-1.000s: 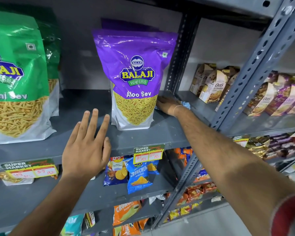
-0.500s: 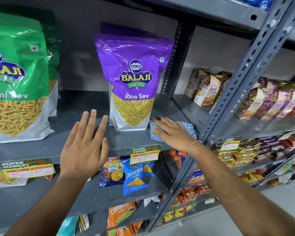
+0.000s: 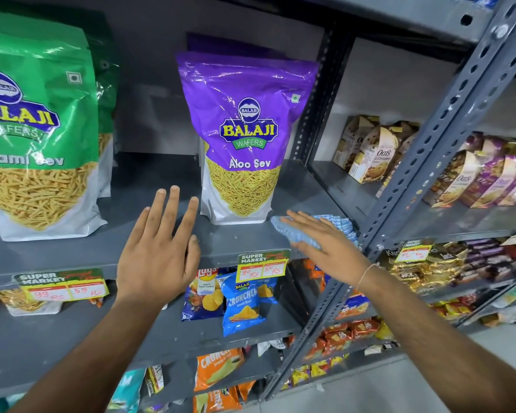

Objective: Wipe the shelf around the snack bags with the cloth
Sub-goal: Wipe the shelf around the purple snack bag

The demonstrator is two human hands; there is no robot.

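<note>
A purple Aloo Sev snack bag [image 3: 245, 138] stands upright on the grey shelf [image 3: 72, 251], with another purple bag behind it. A green sev bag [image 3: 36, 138] stands at the left. My right hand [image 3: 325, 242] lies flat, palm down, on a blue checked cloth [image 3: 337, 223] at the shelf's front right corner, just right of the purple bag. My left hand [image 3: 158, 251] hovers open with fingers spread in front of the shelf edge, between the two bags, holding nothing.
A perforated grey upright [image 3: 423, 162] rises just right of the cloth. Price tags [image 3: 262, 265] hang on the shelf's front lip. Small chip packets [image 3: 242, 299] fill the shelf below. Oats cookie packs [image 3: 379, 150] line the neighbouring shelf at right.
My right hand has drawn the cloth from deep beside the purple bag forward to the shelf's front right corner. My left hand has barely moved.
</note>
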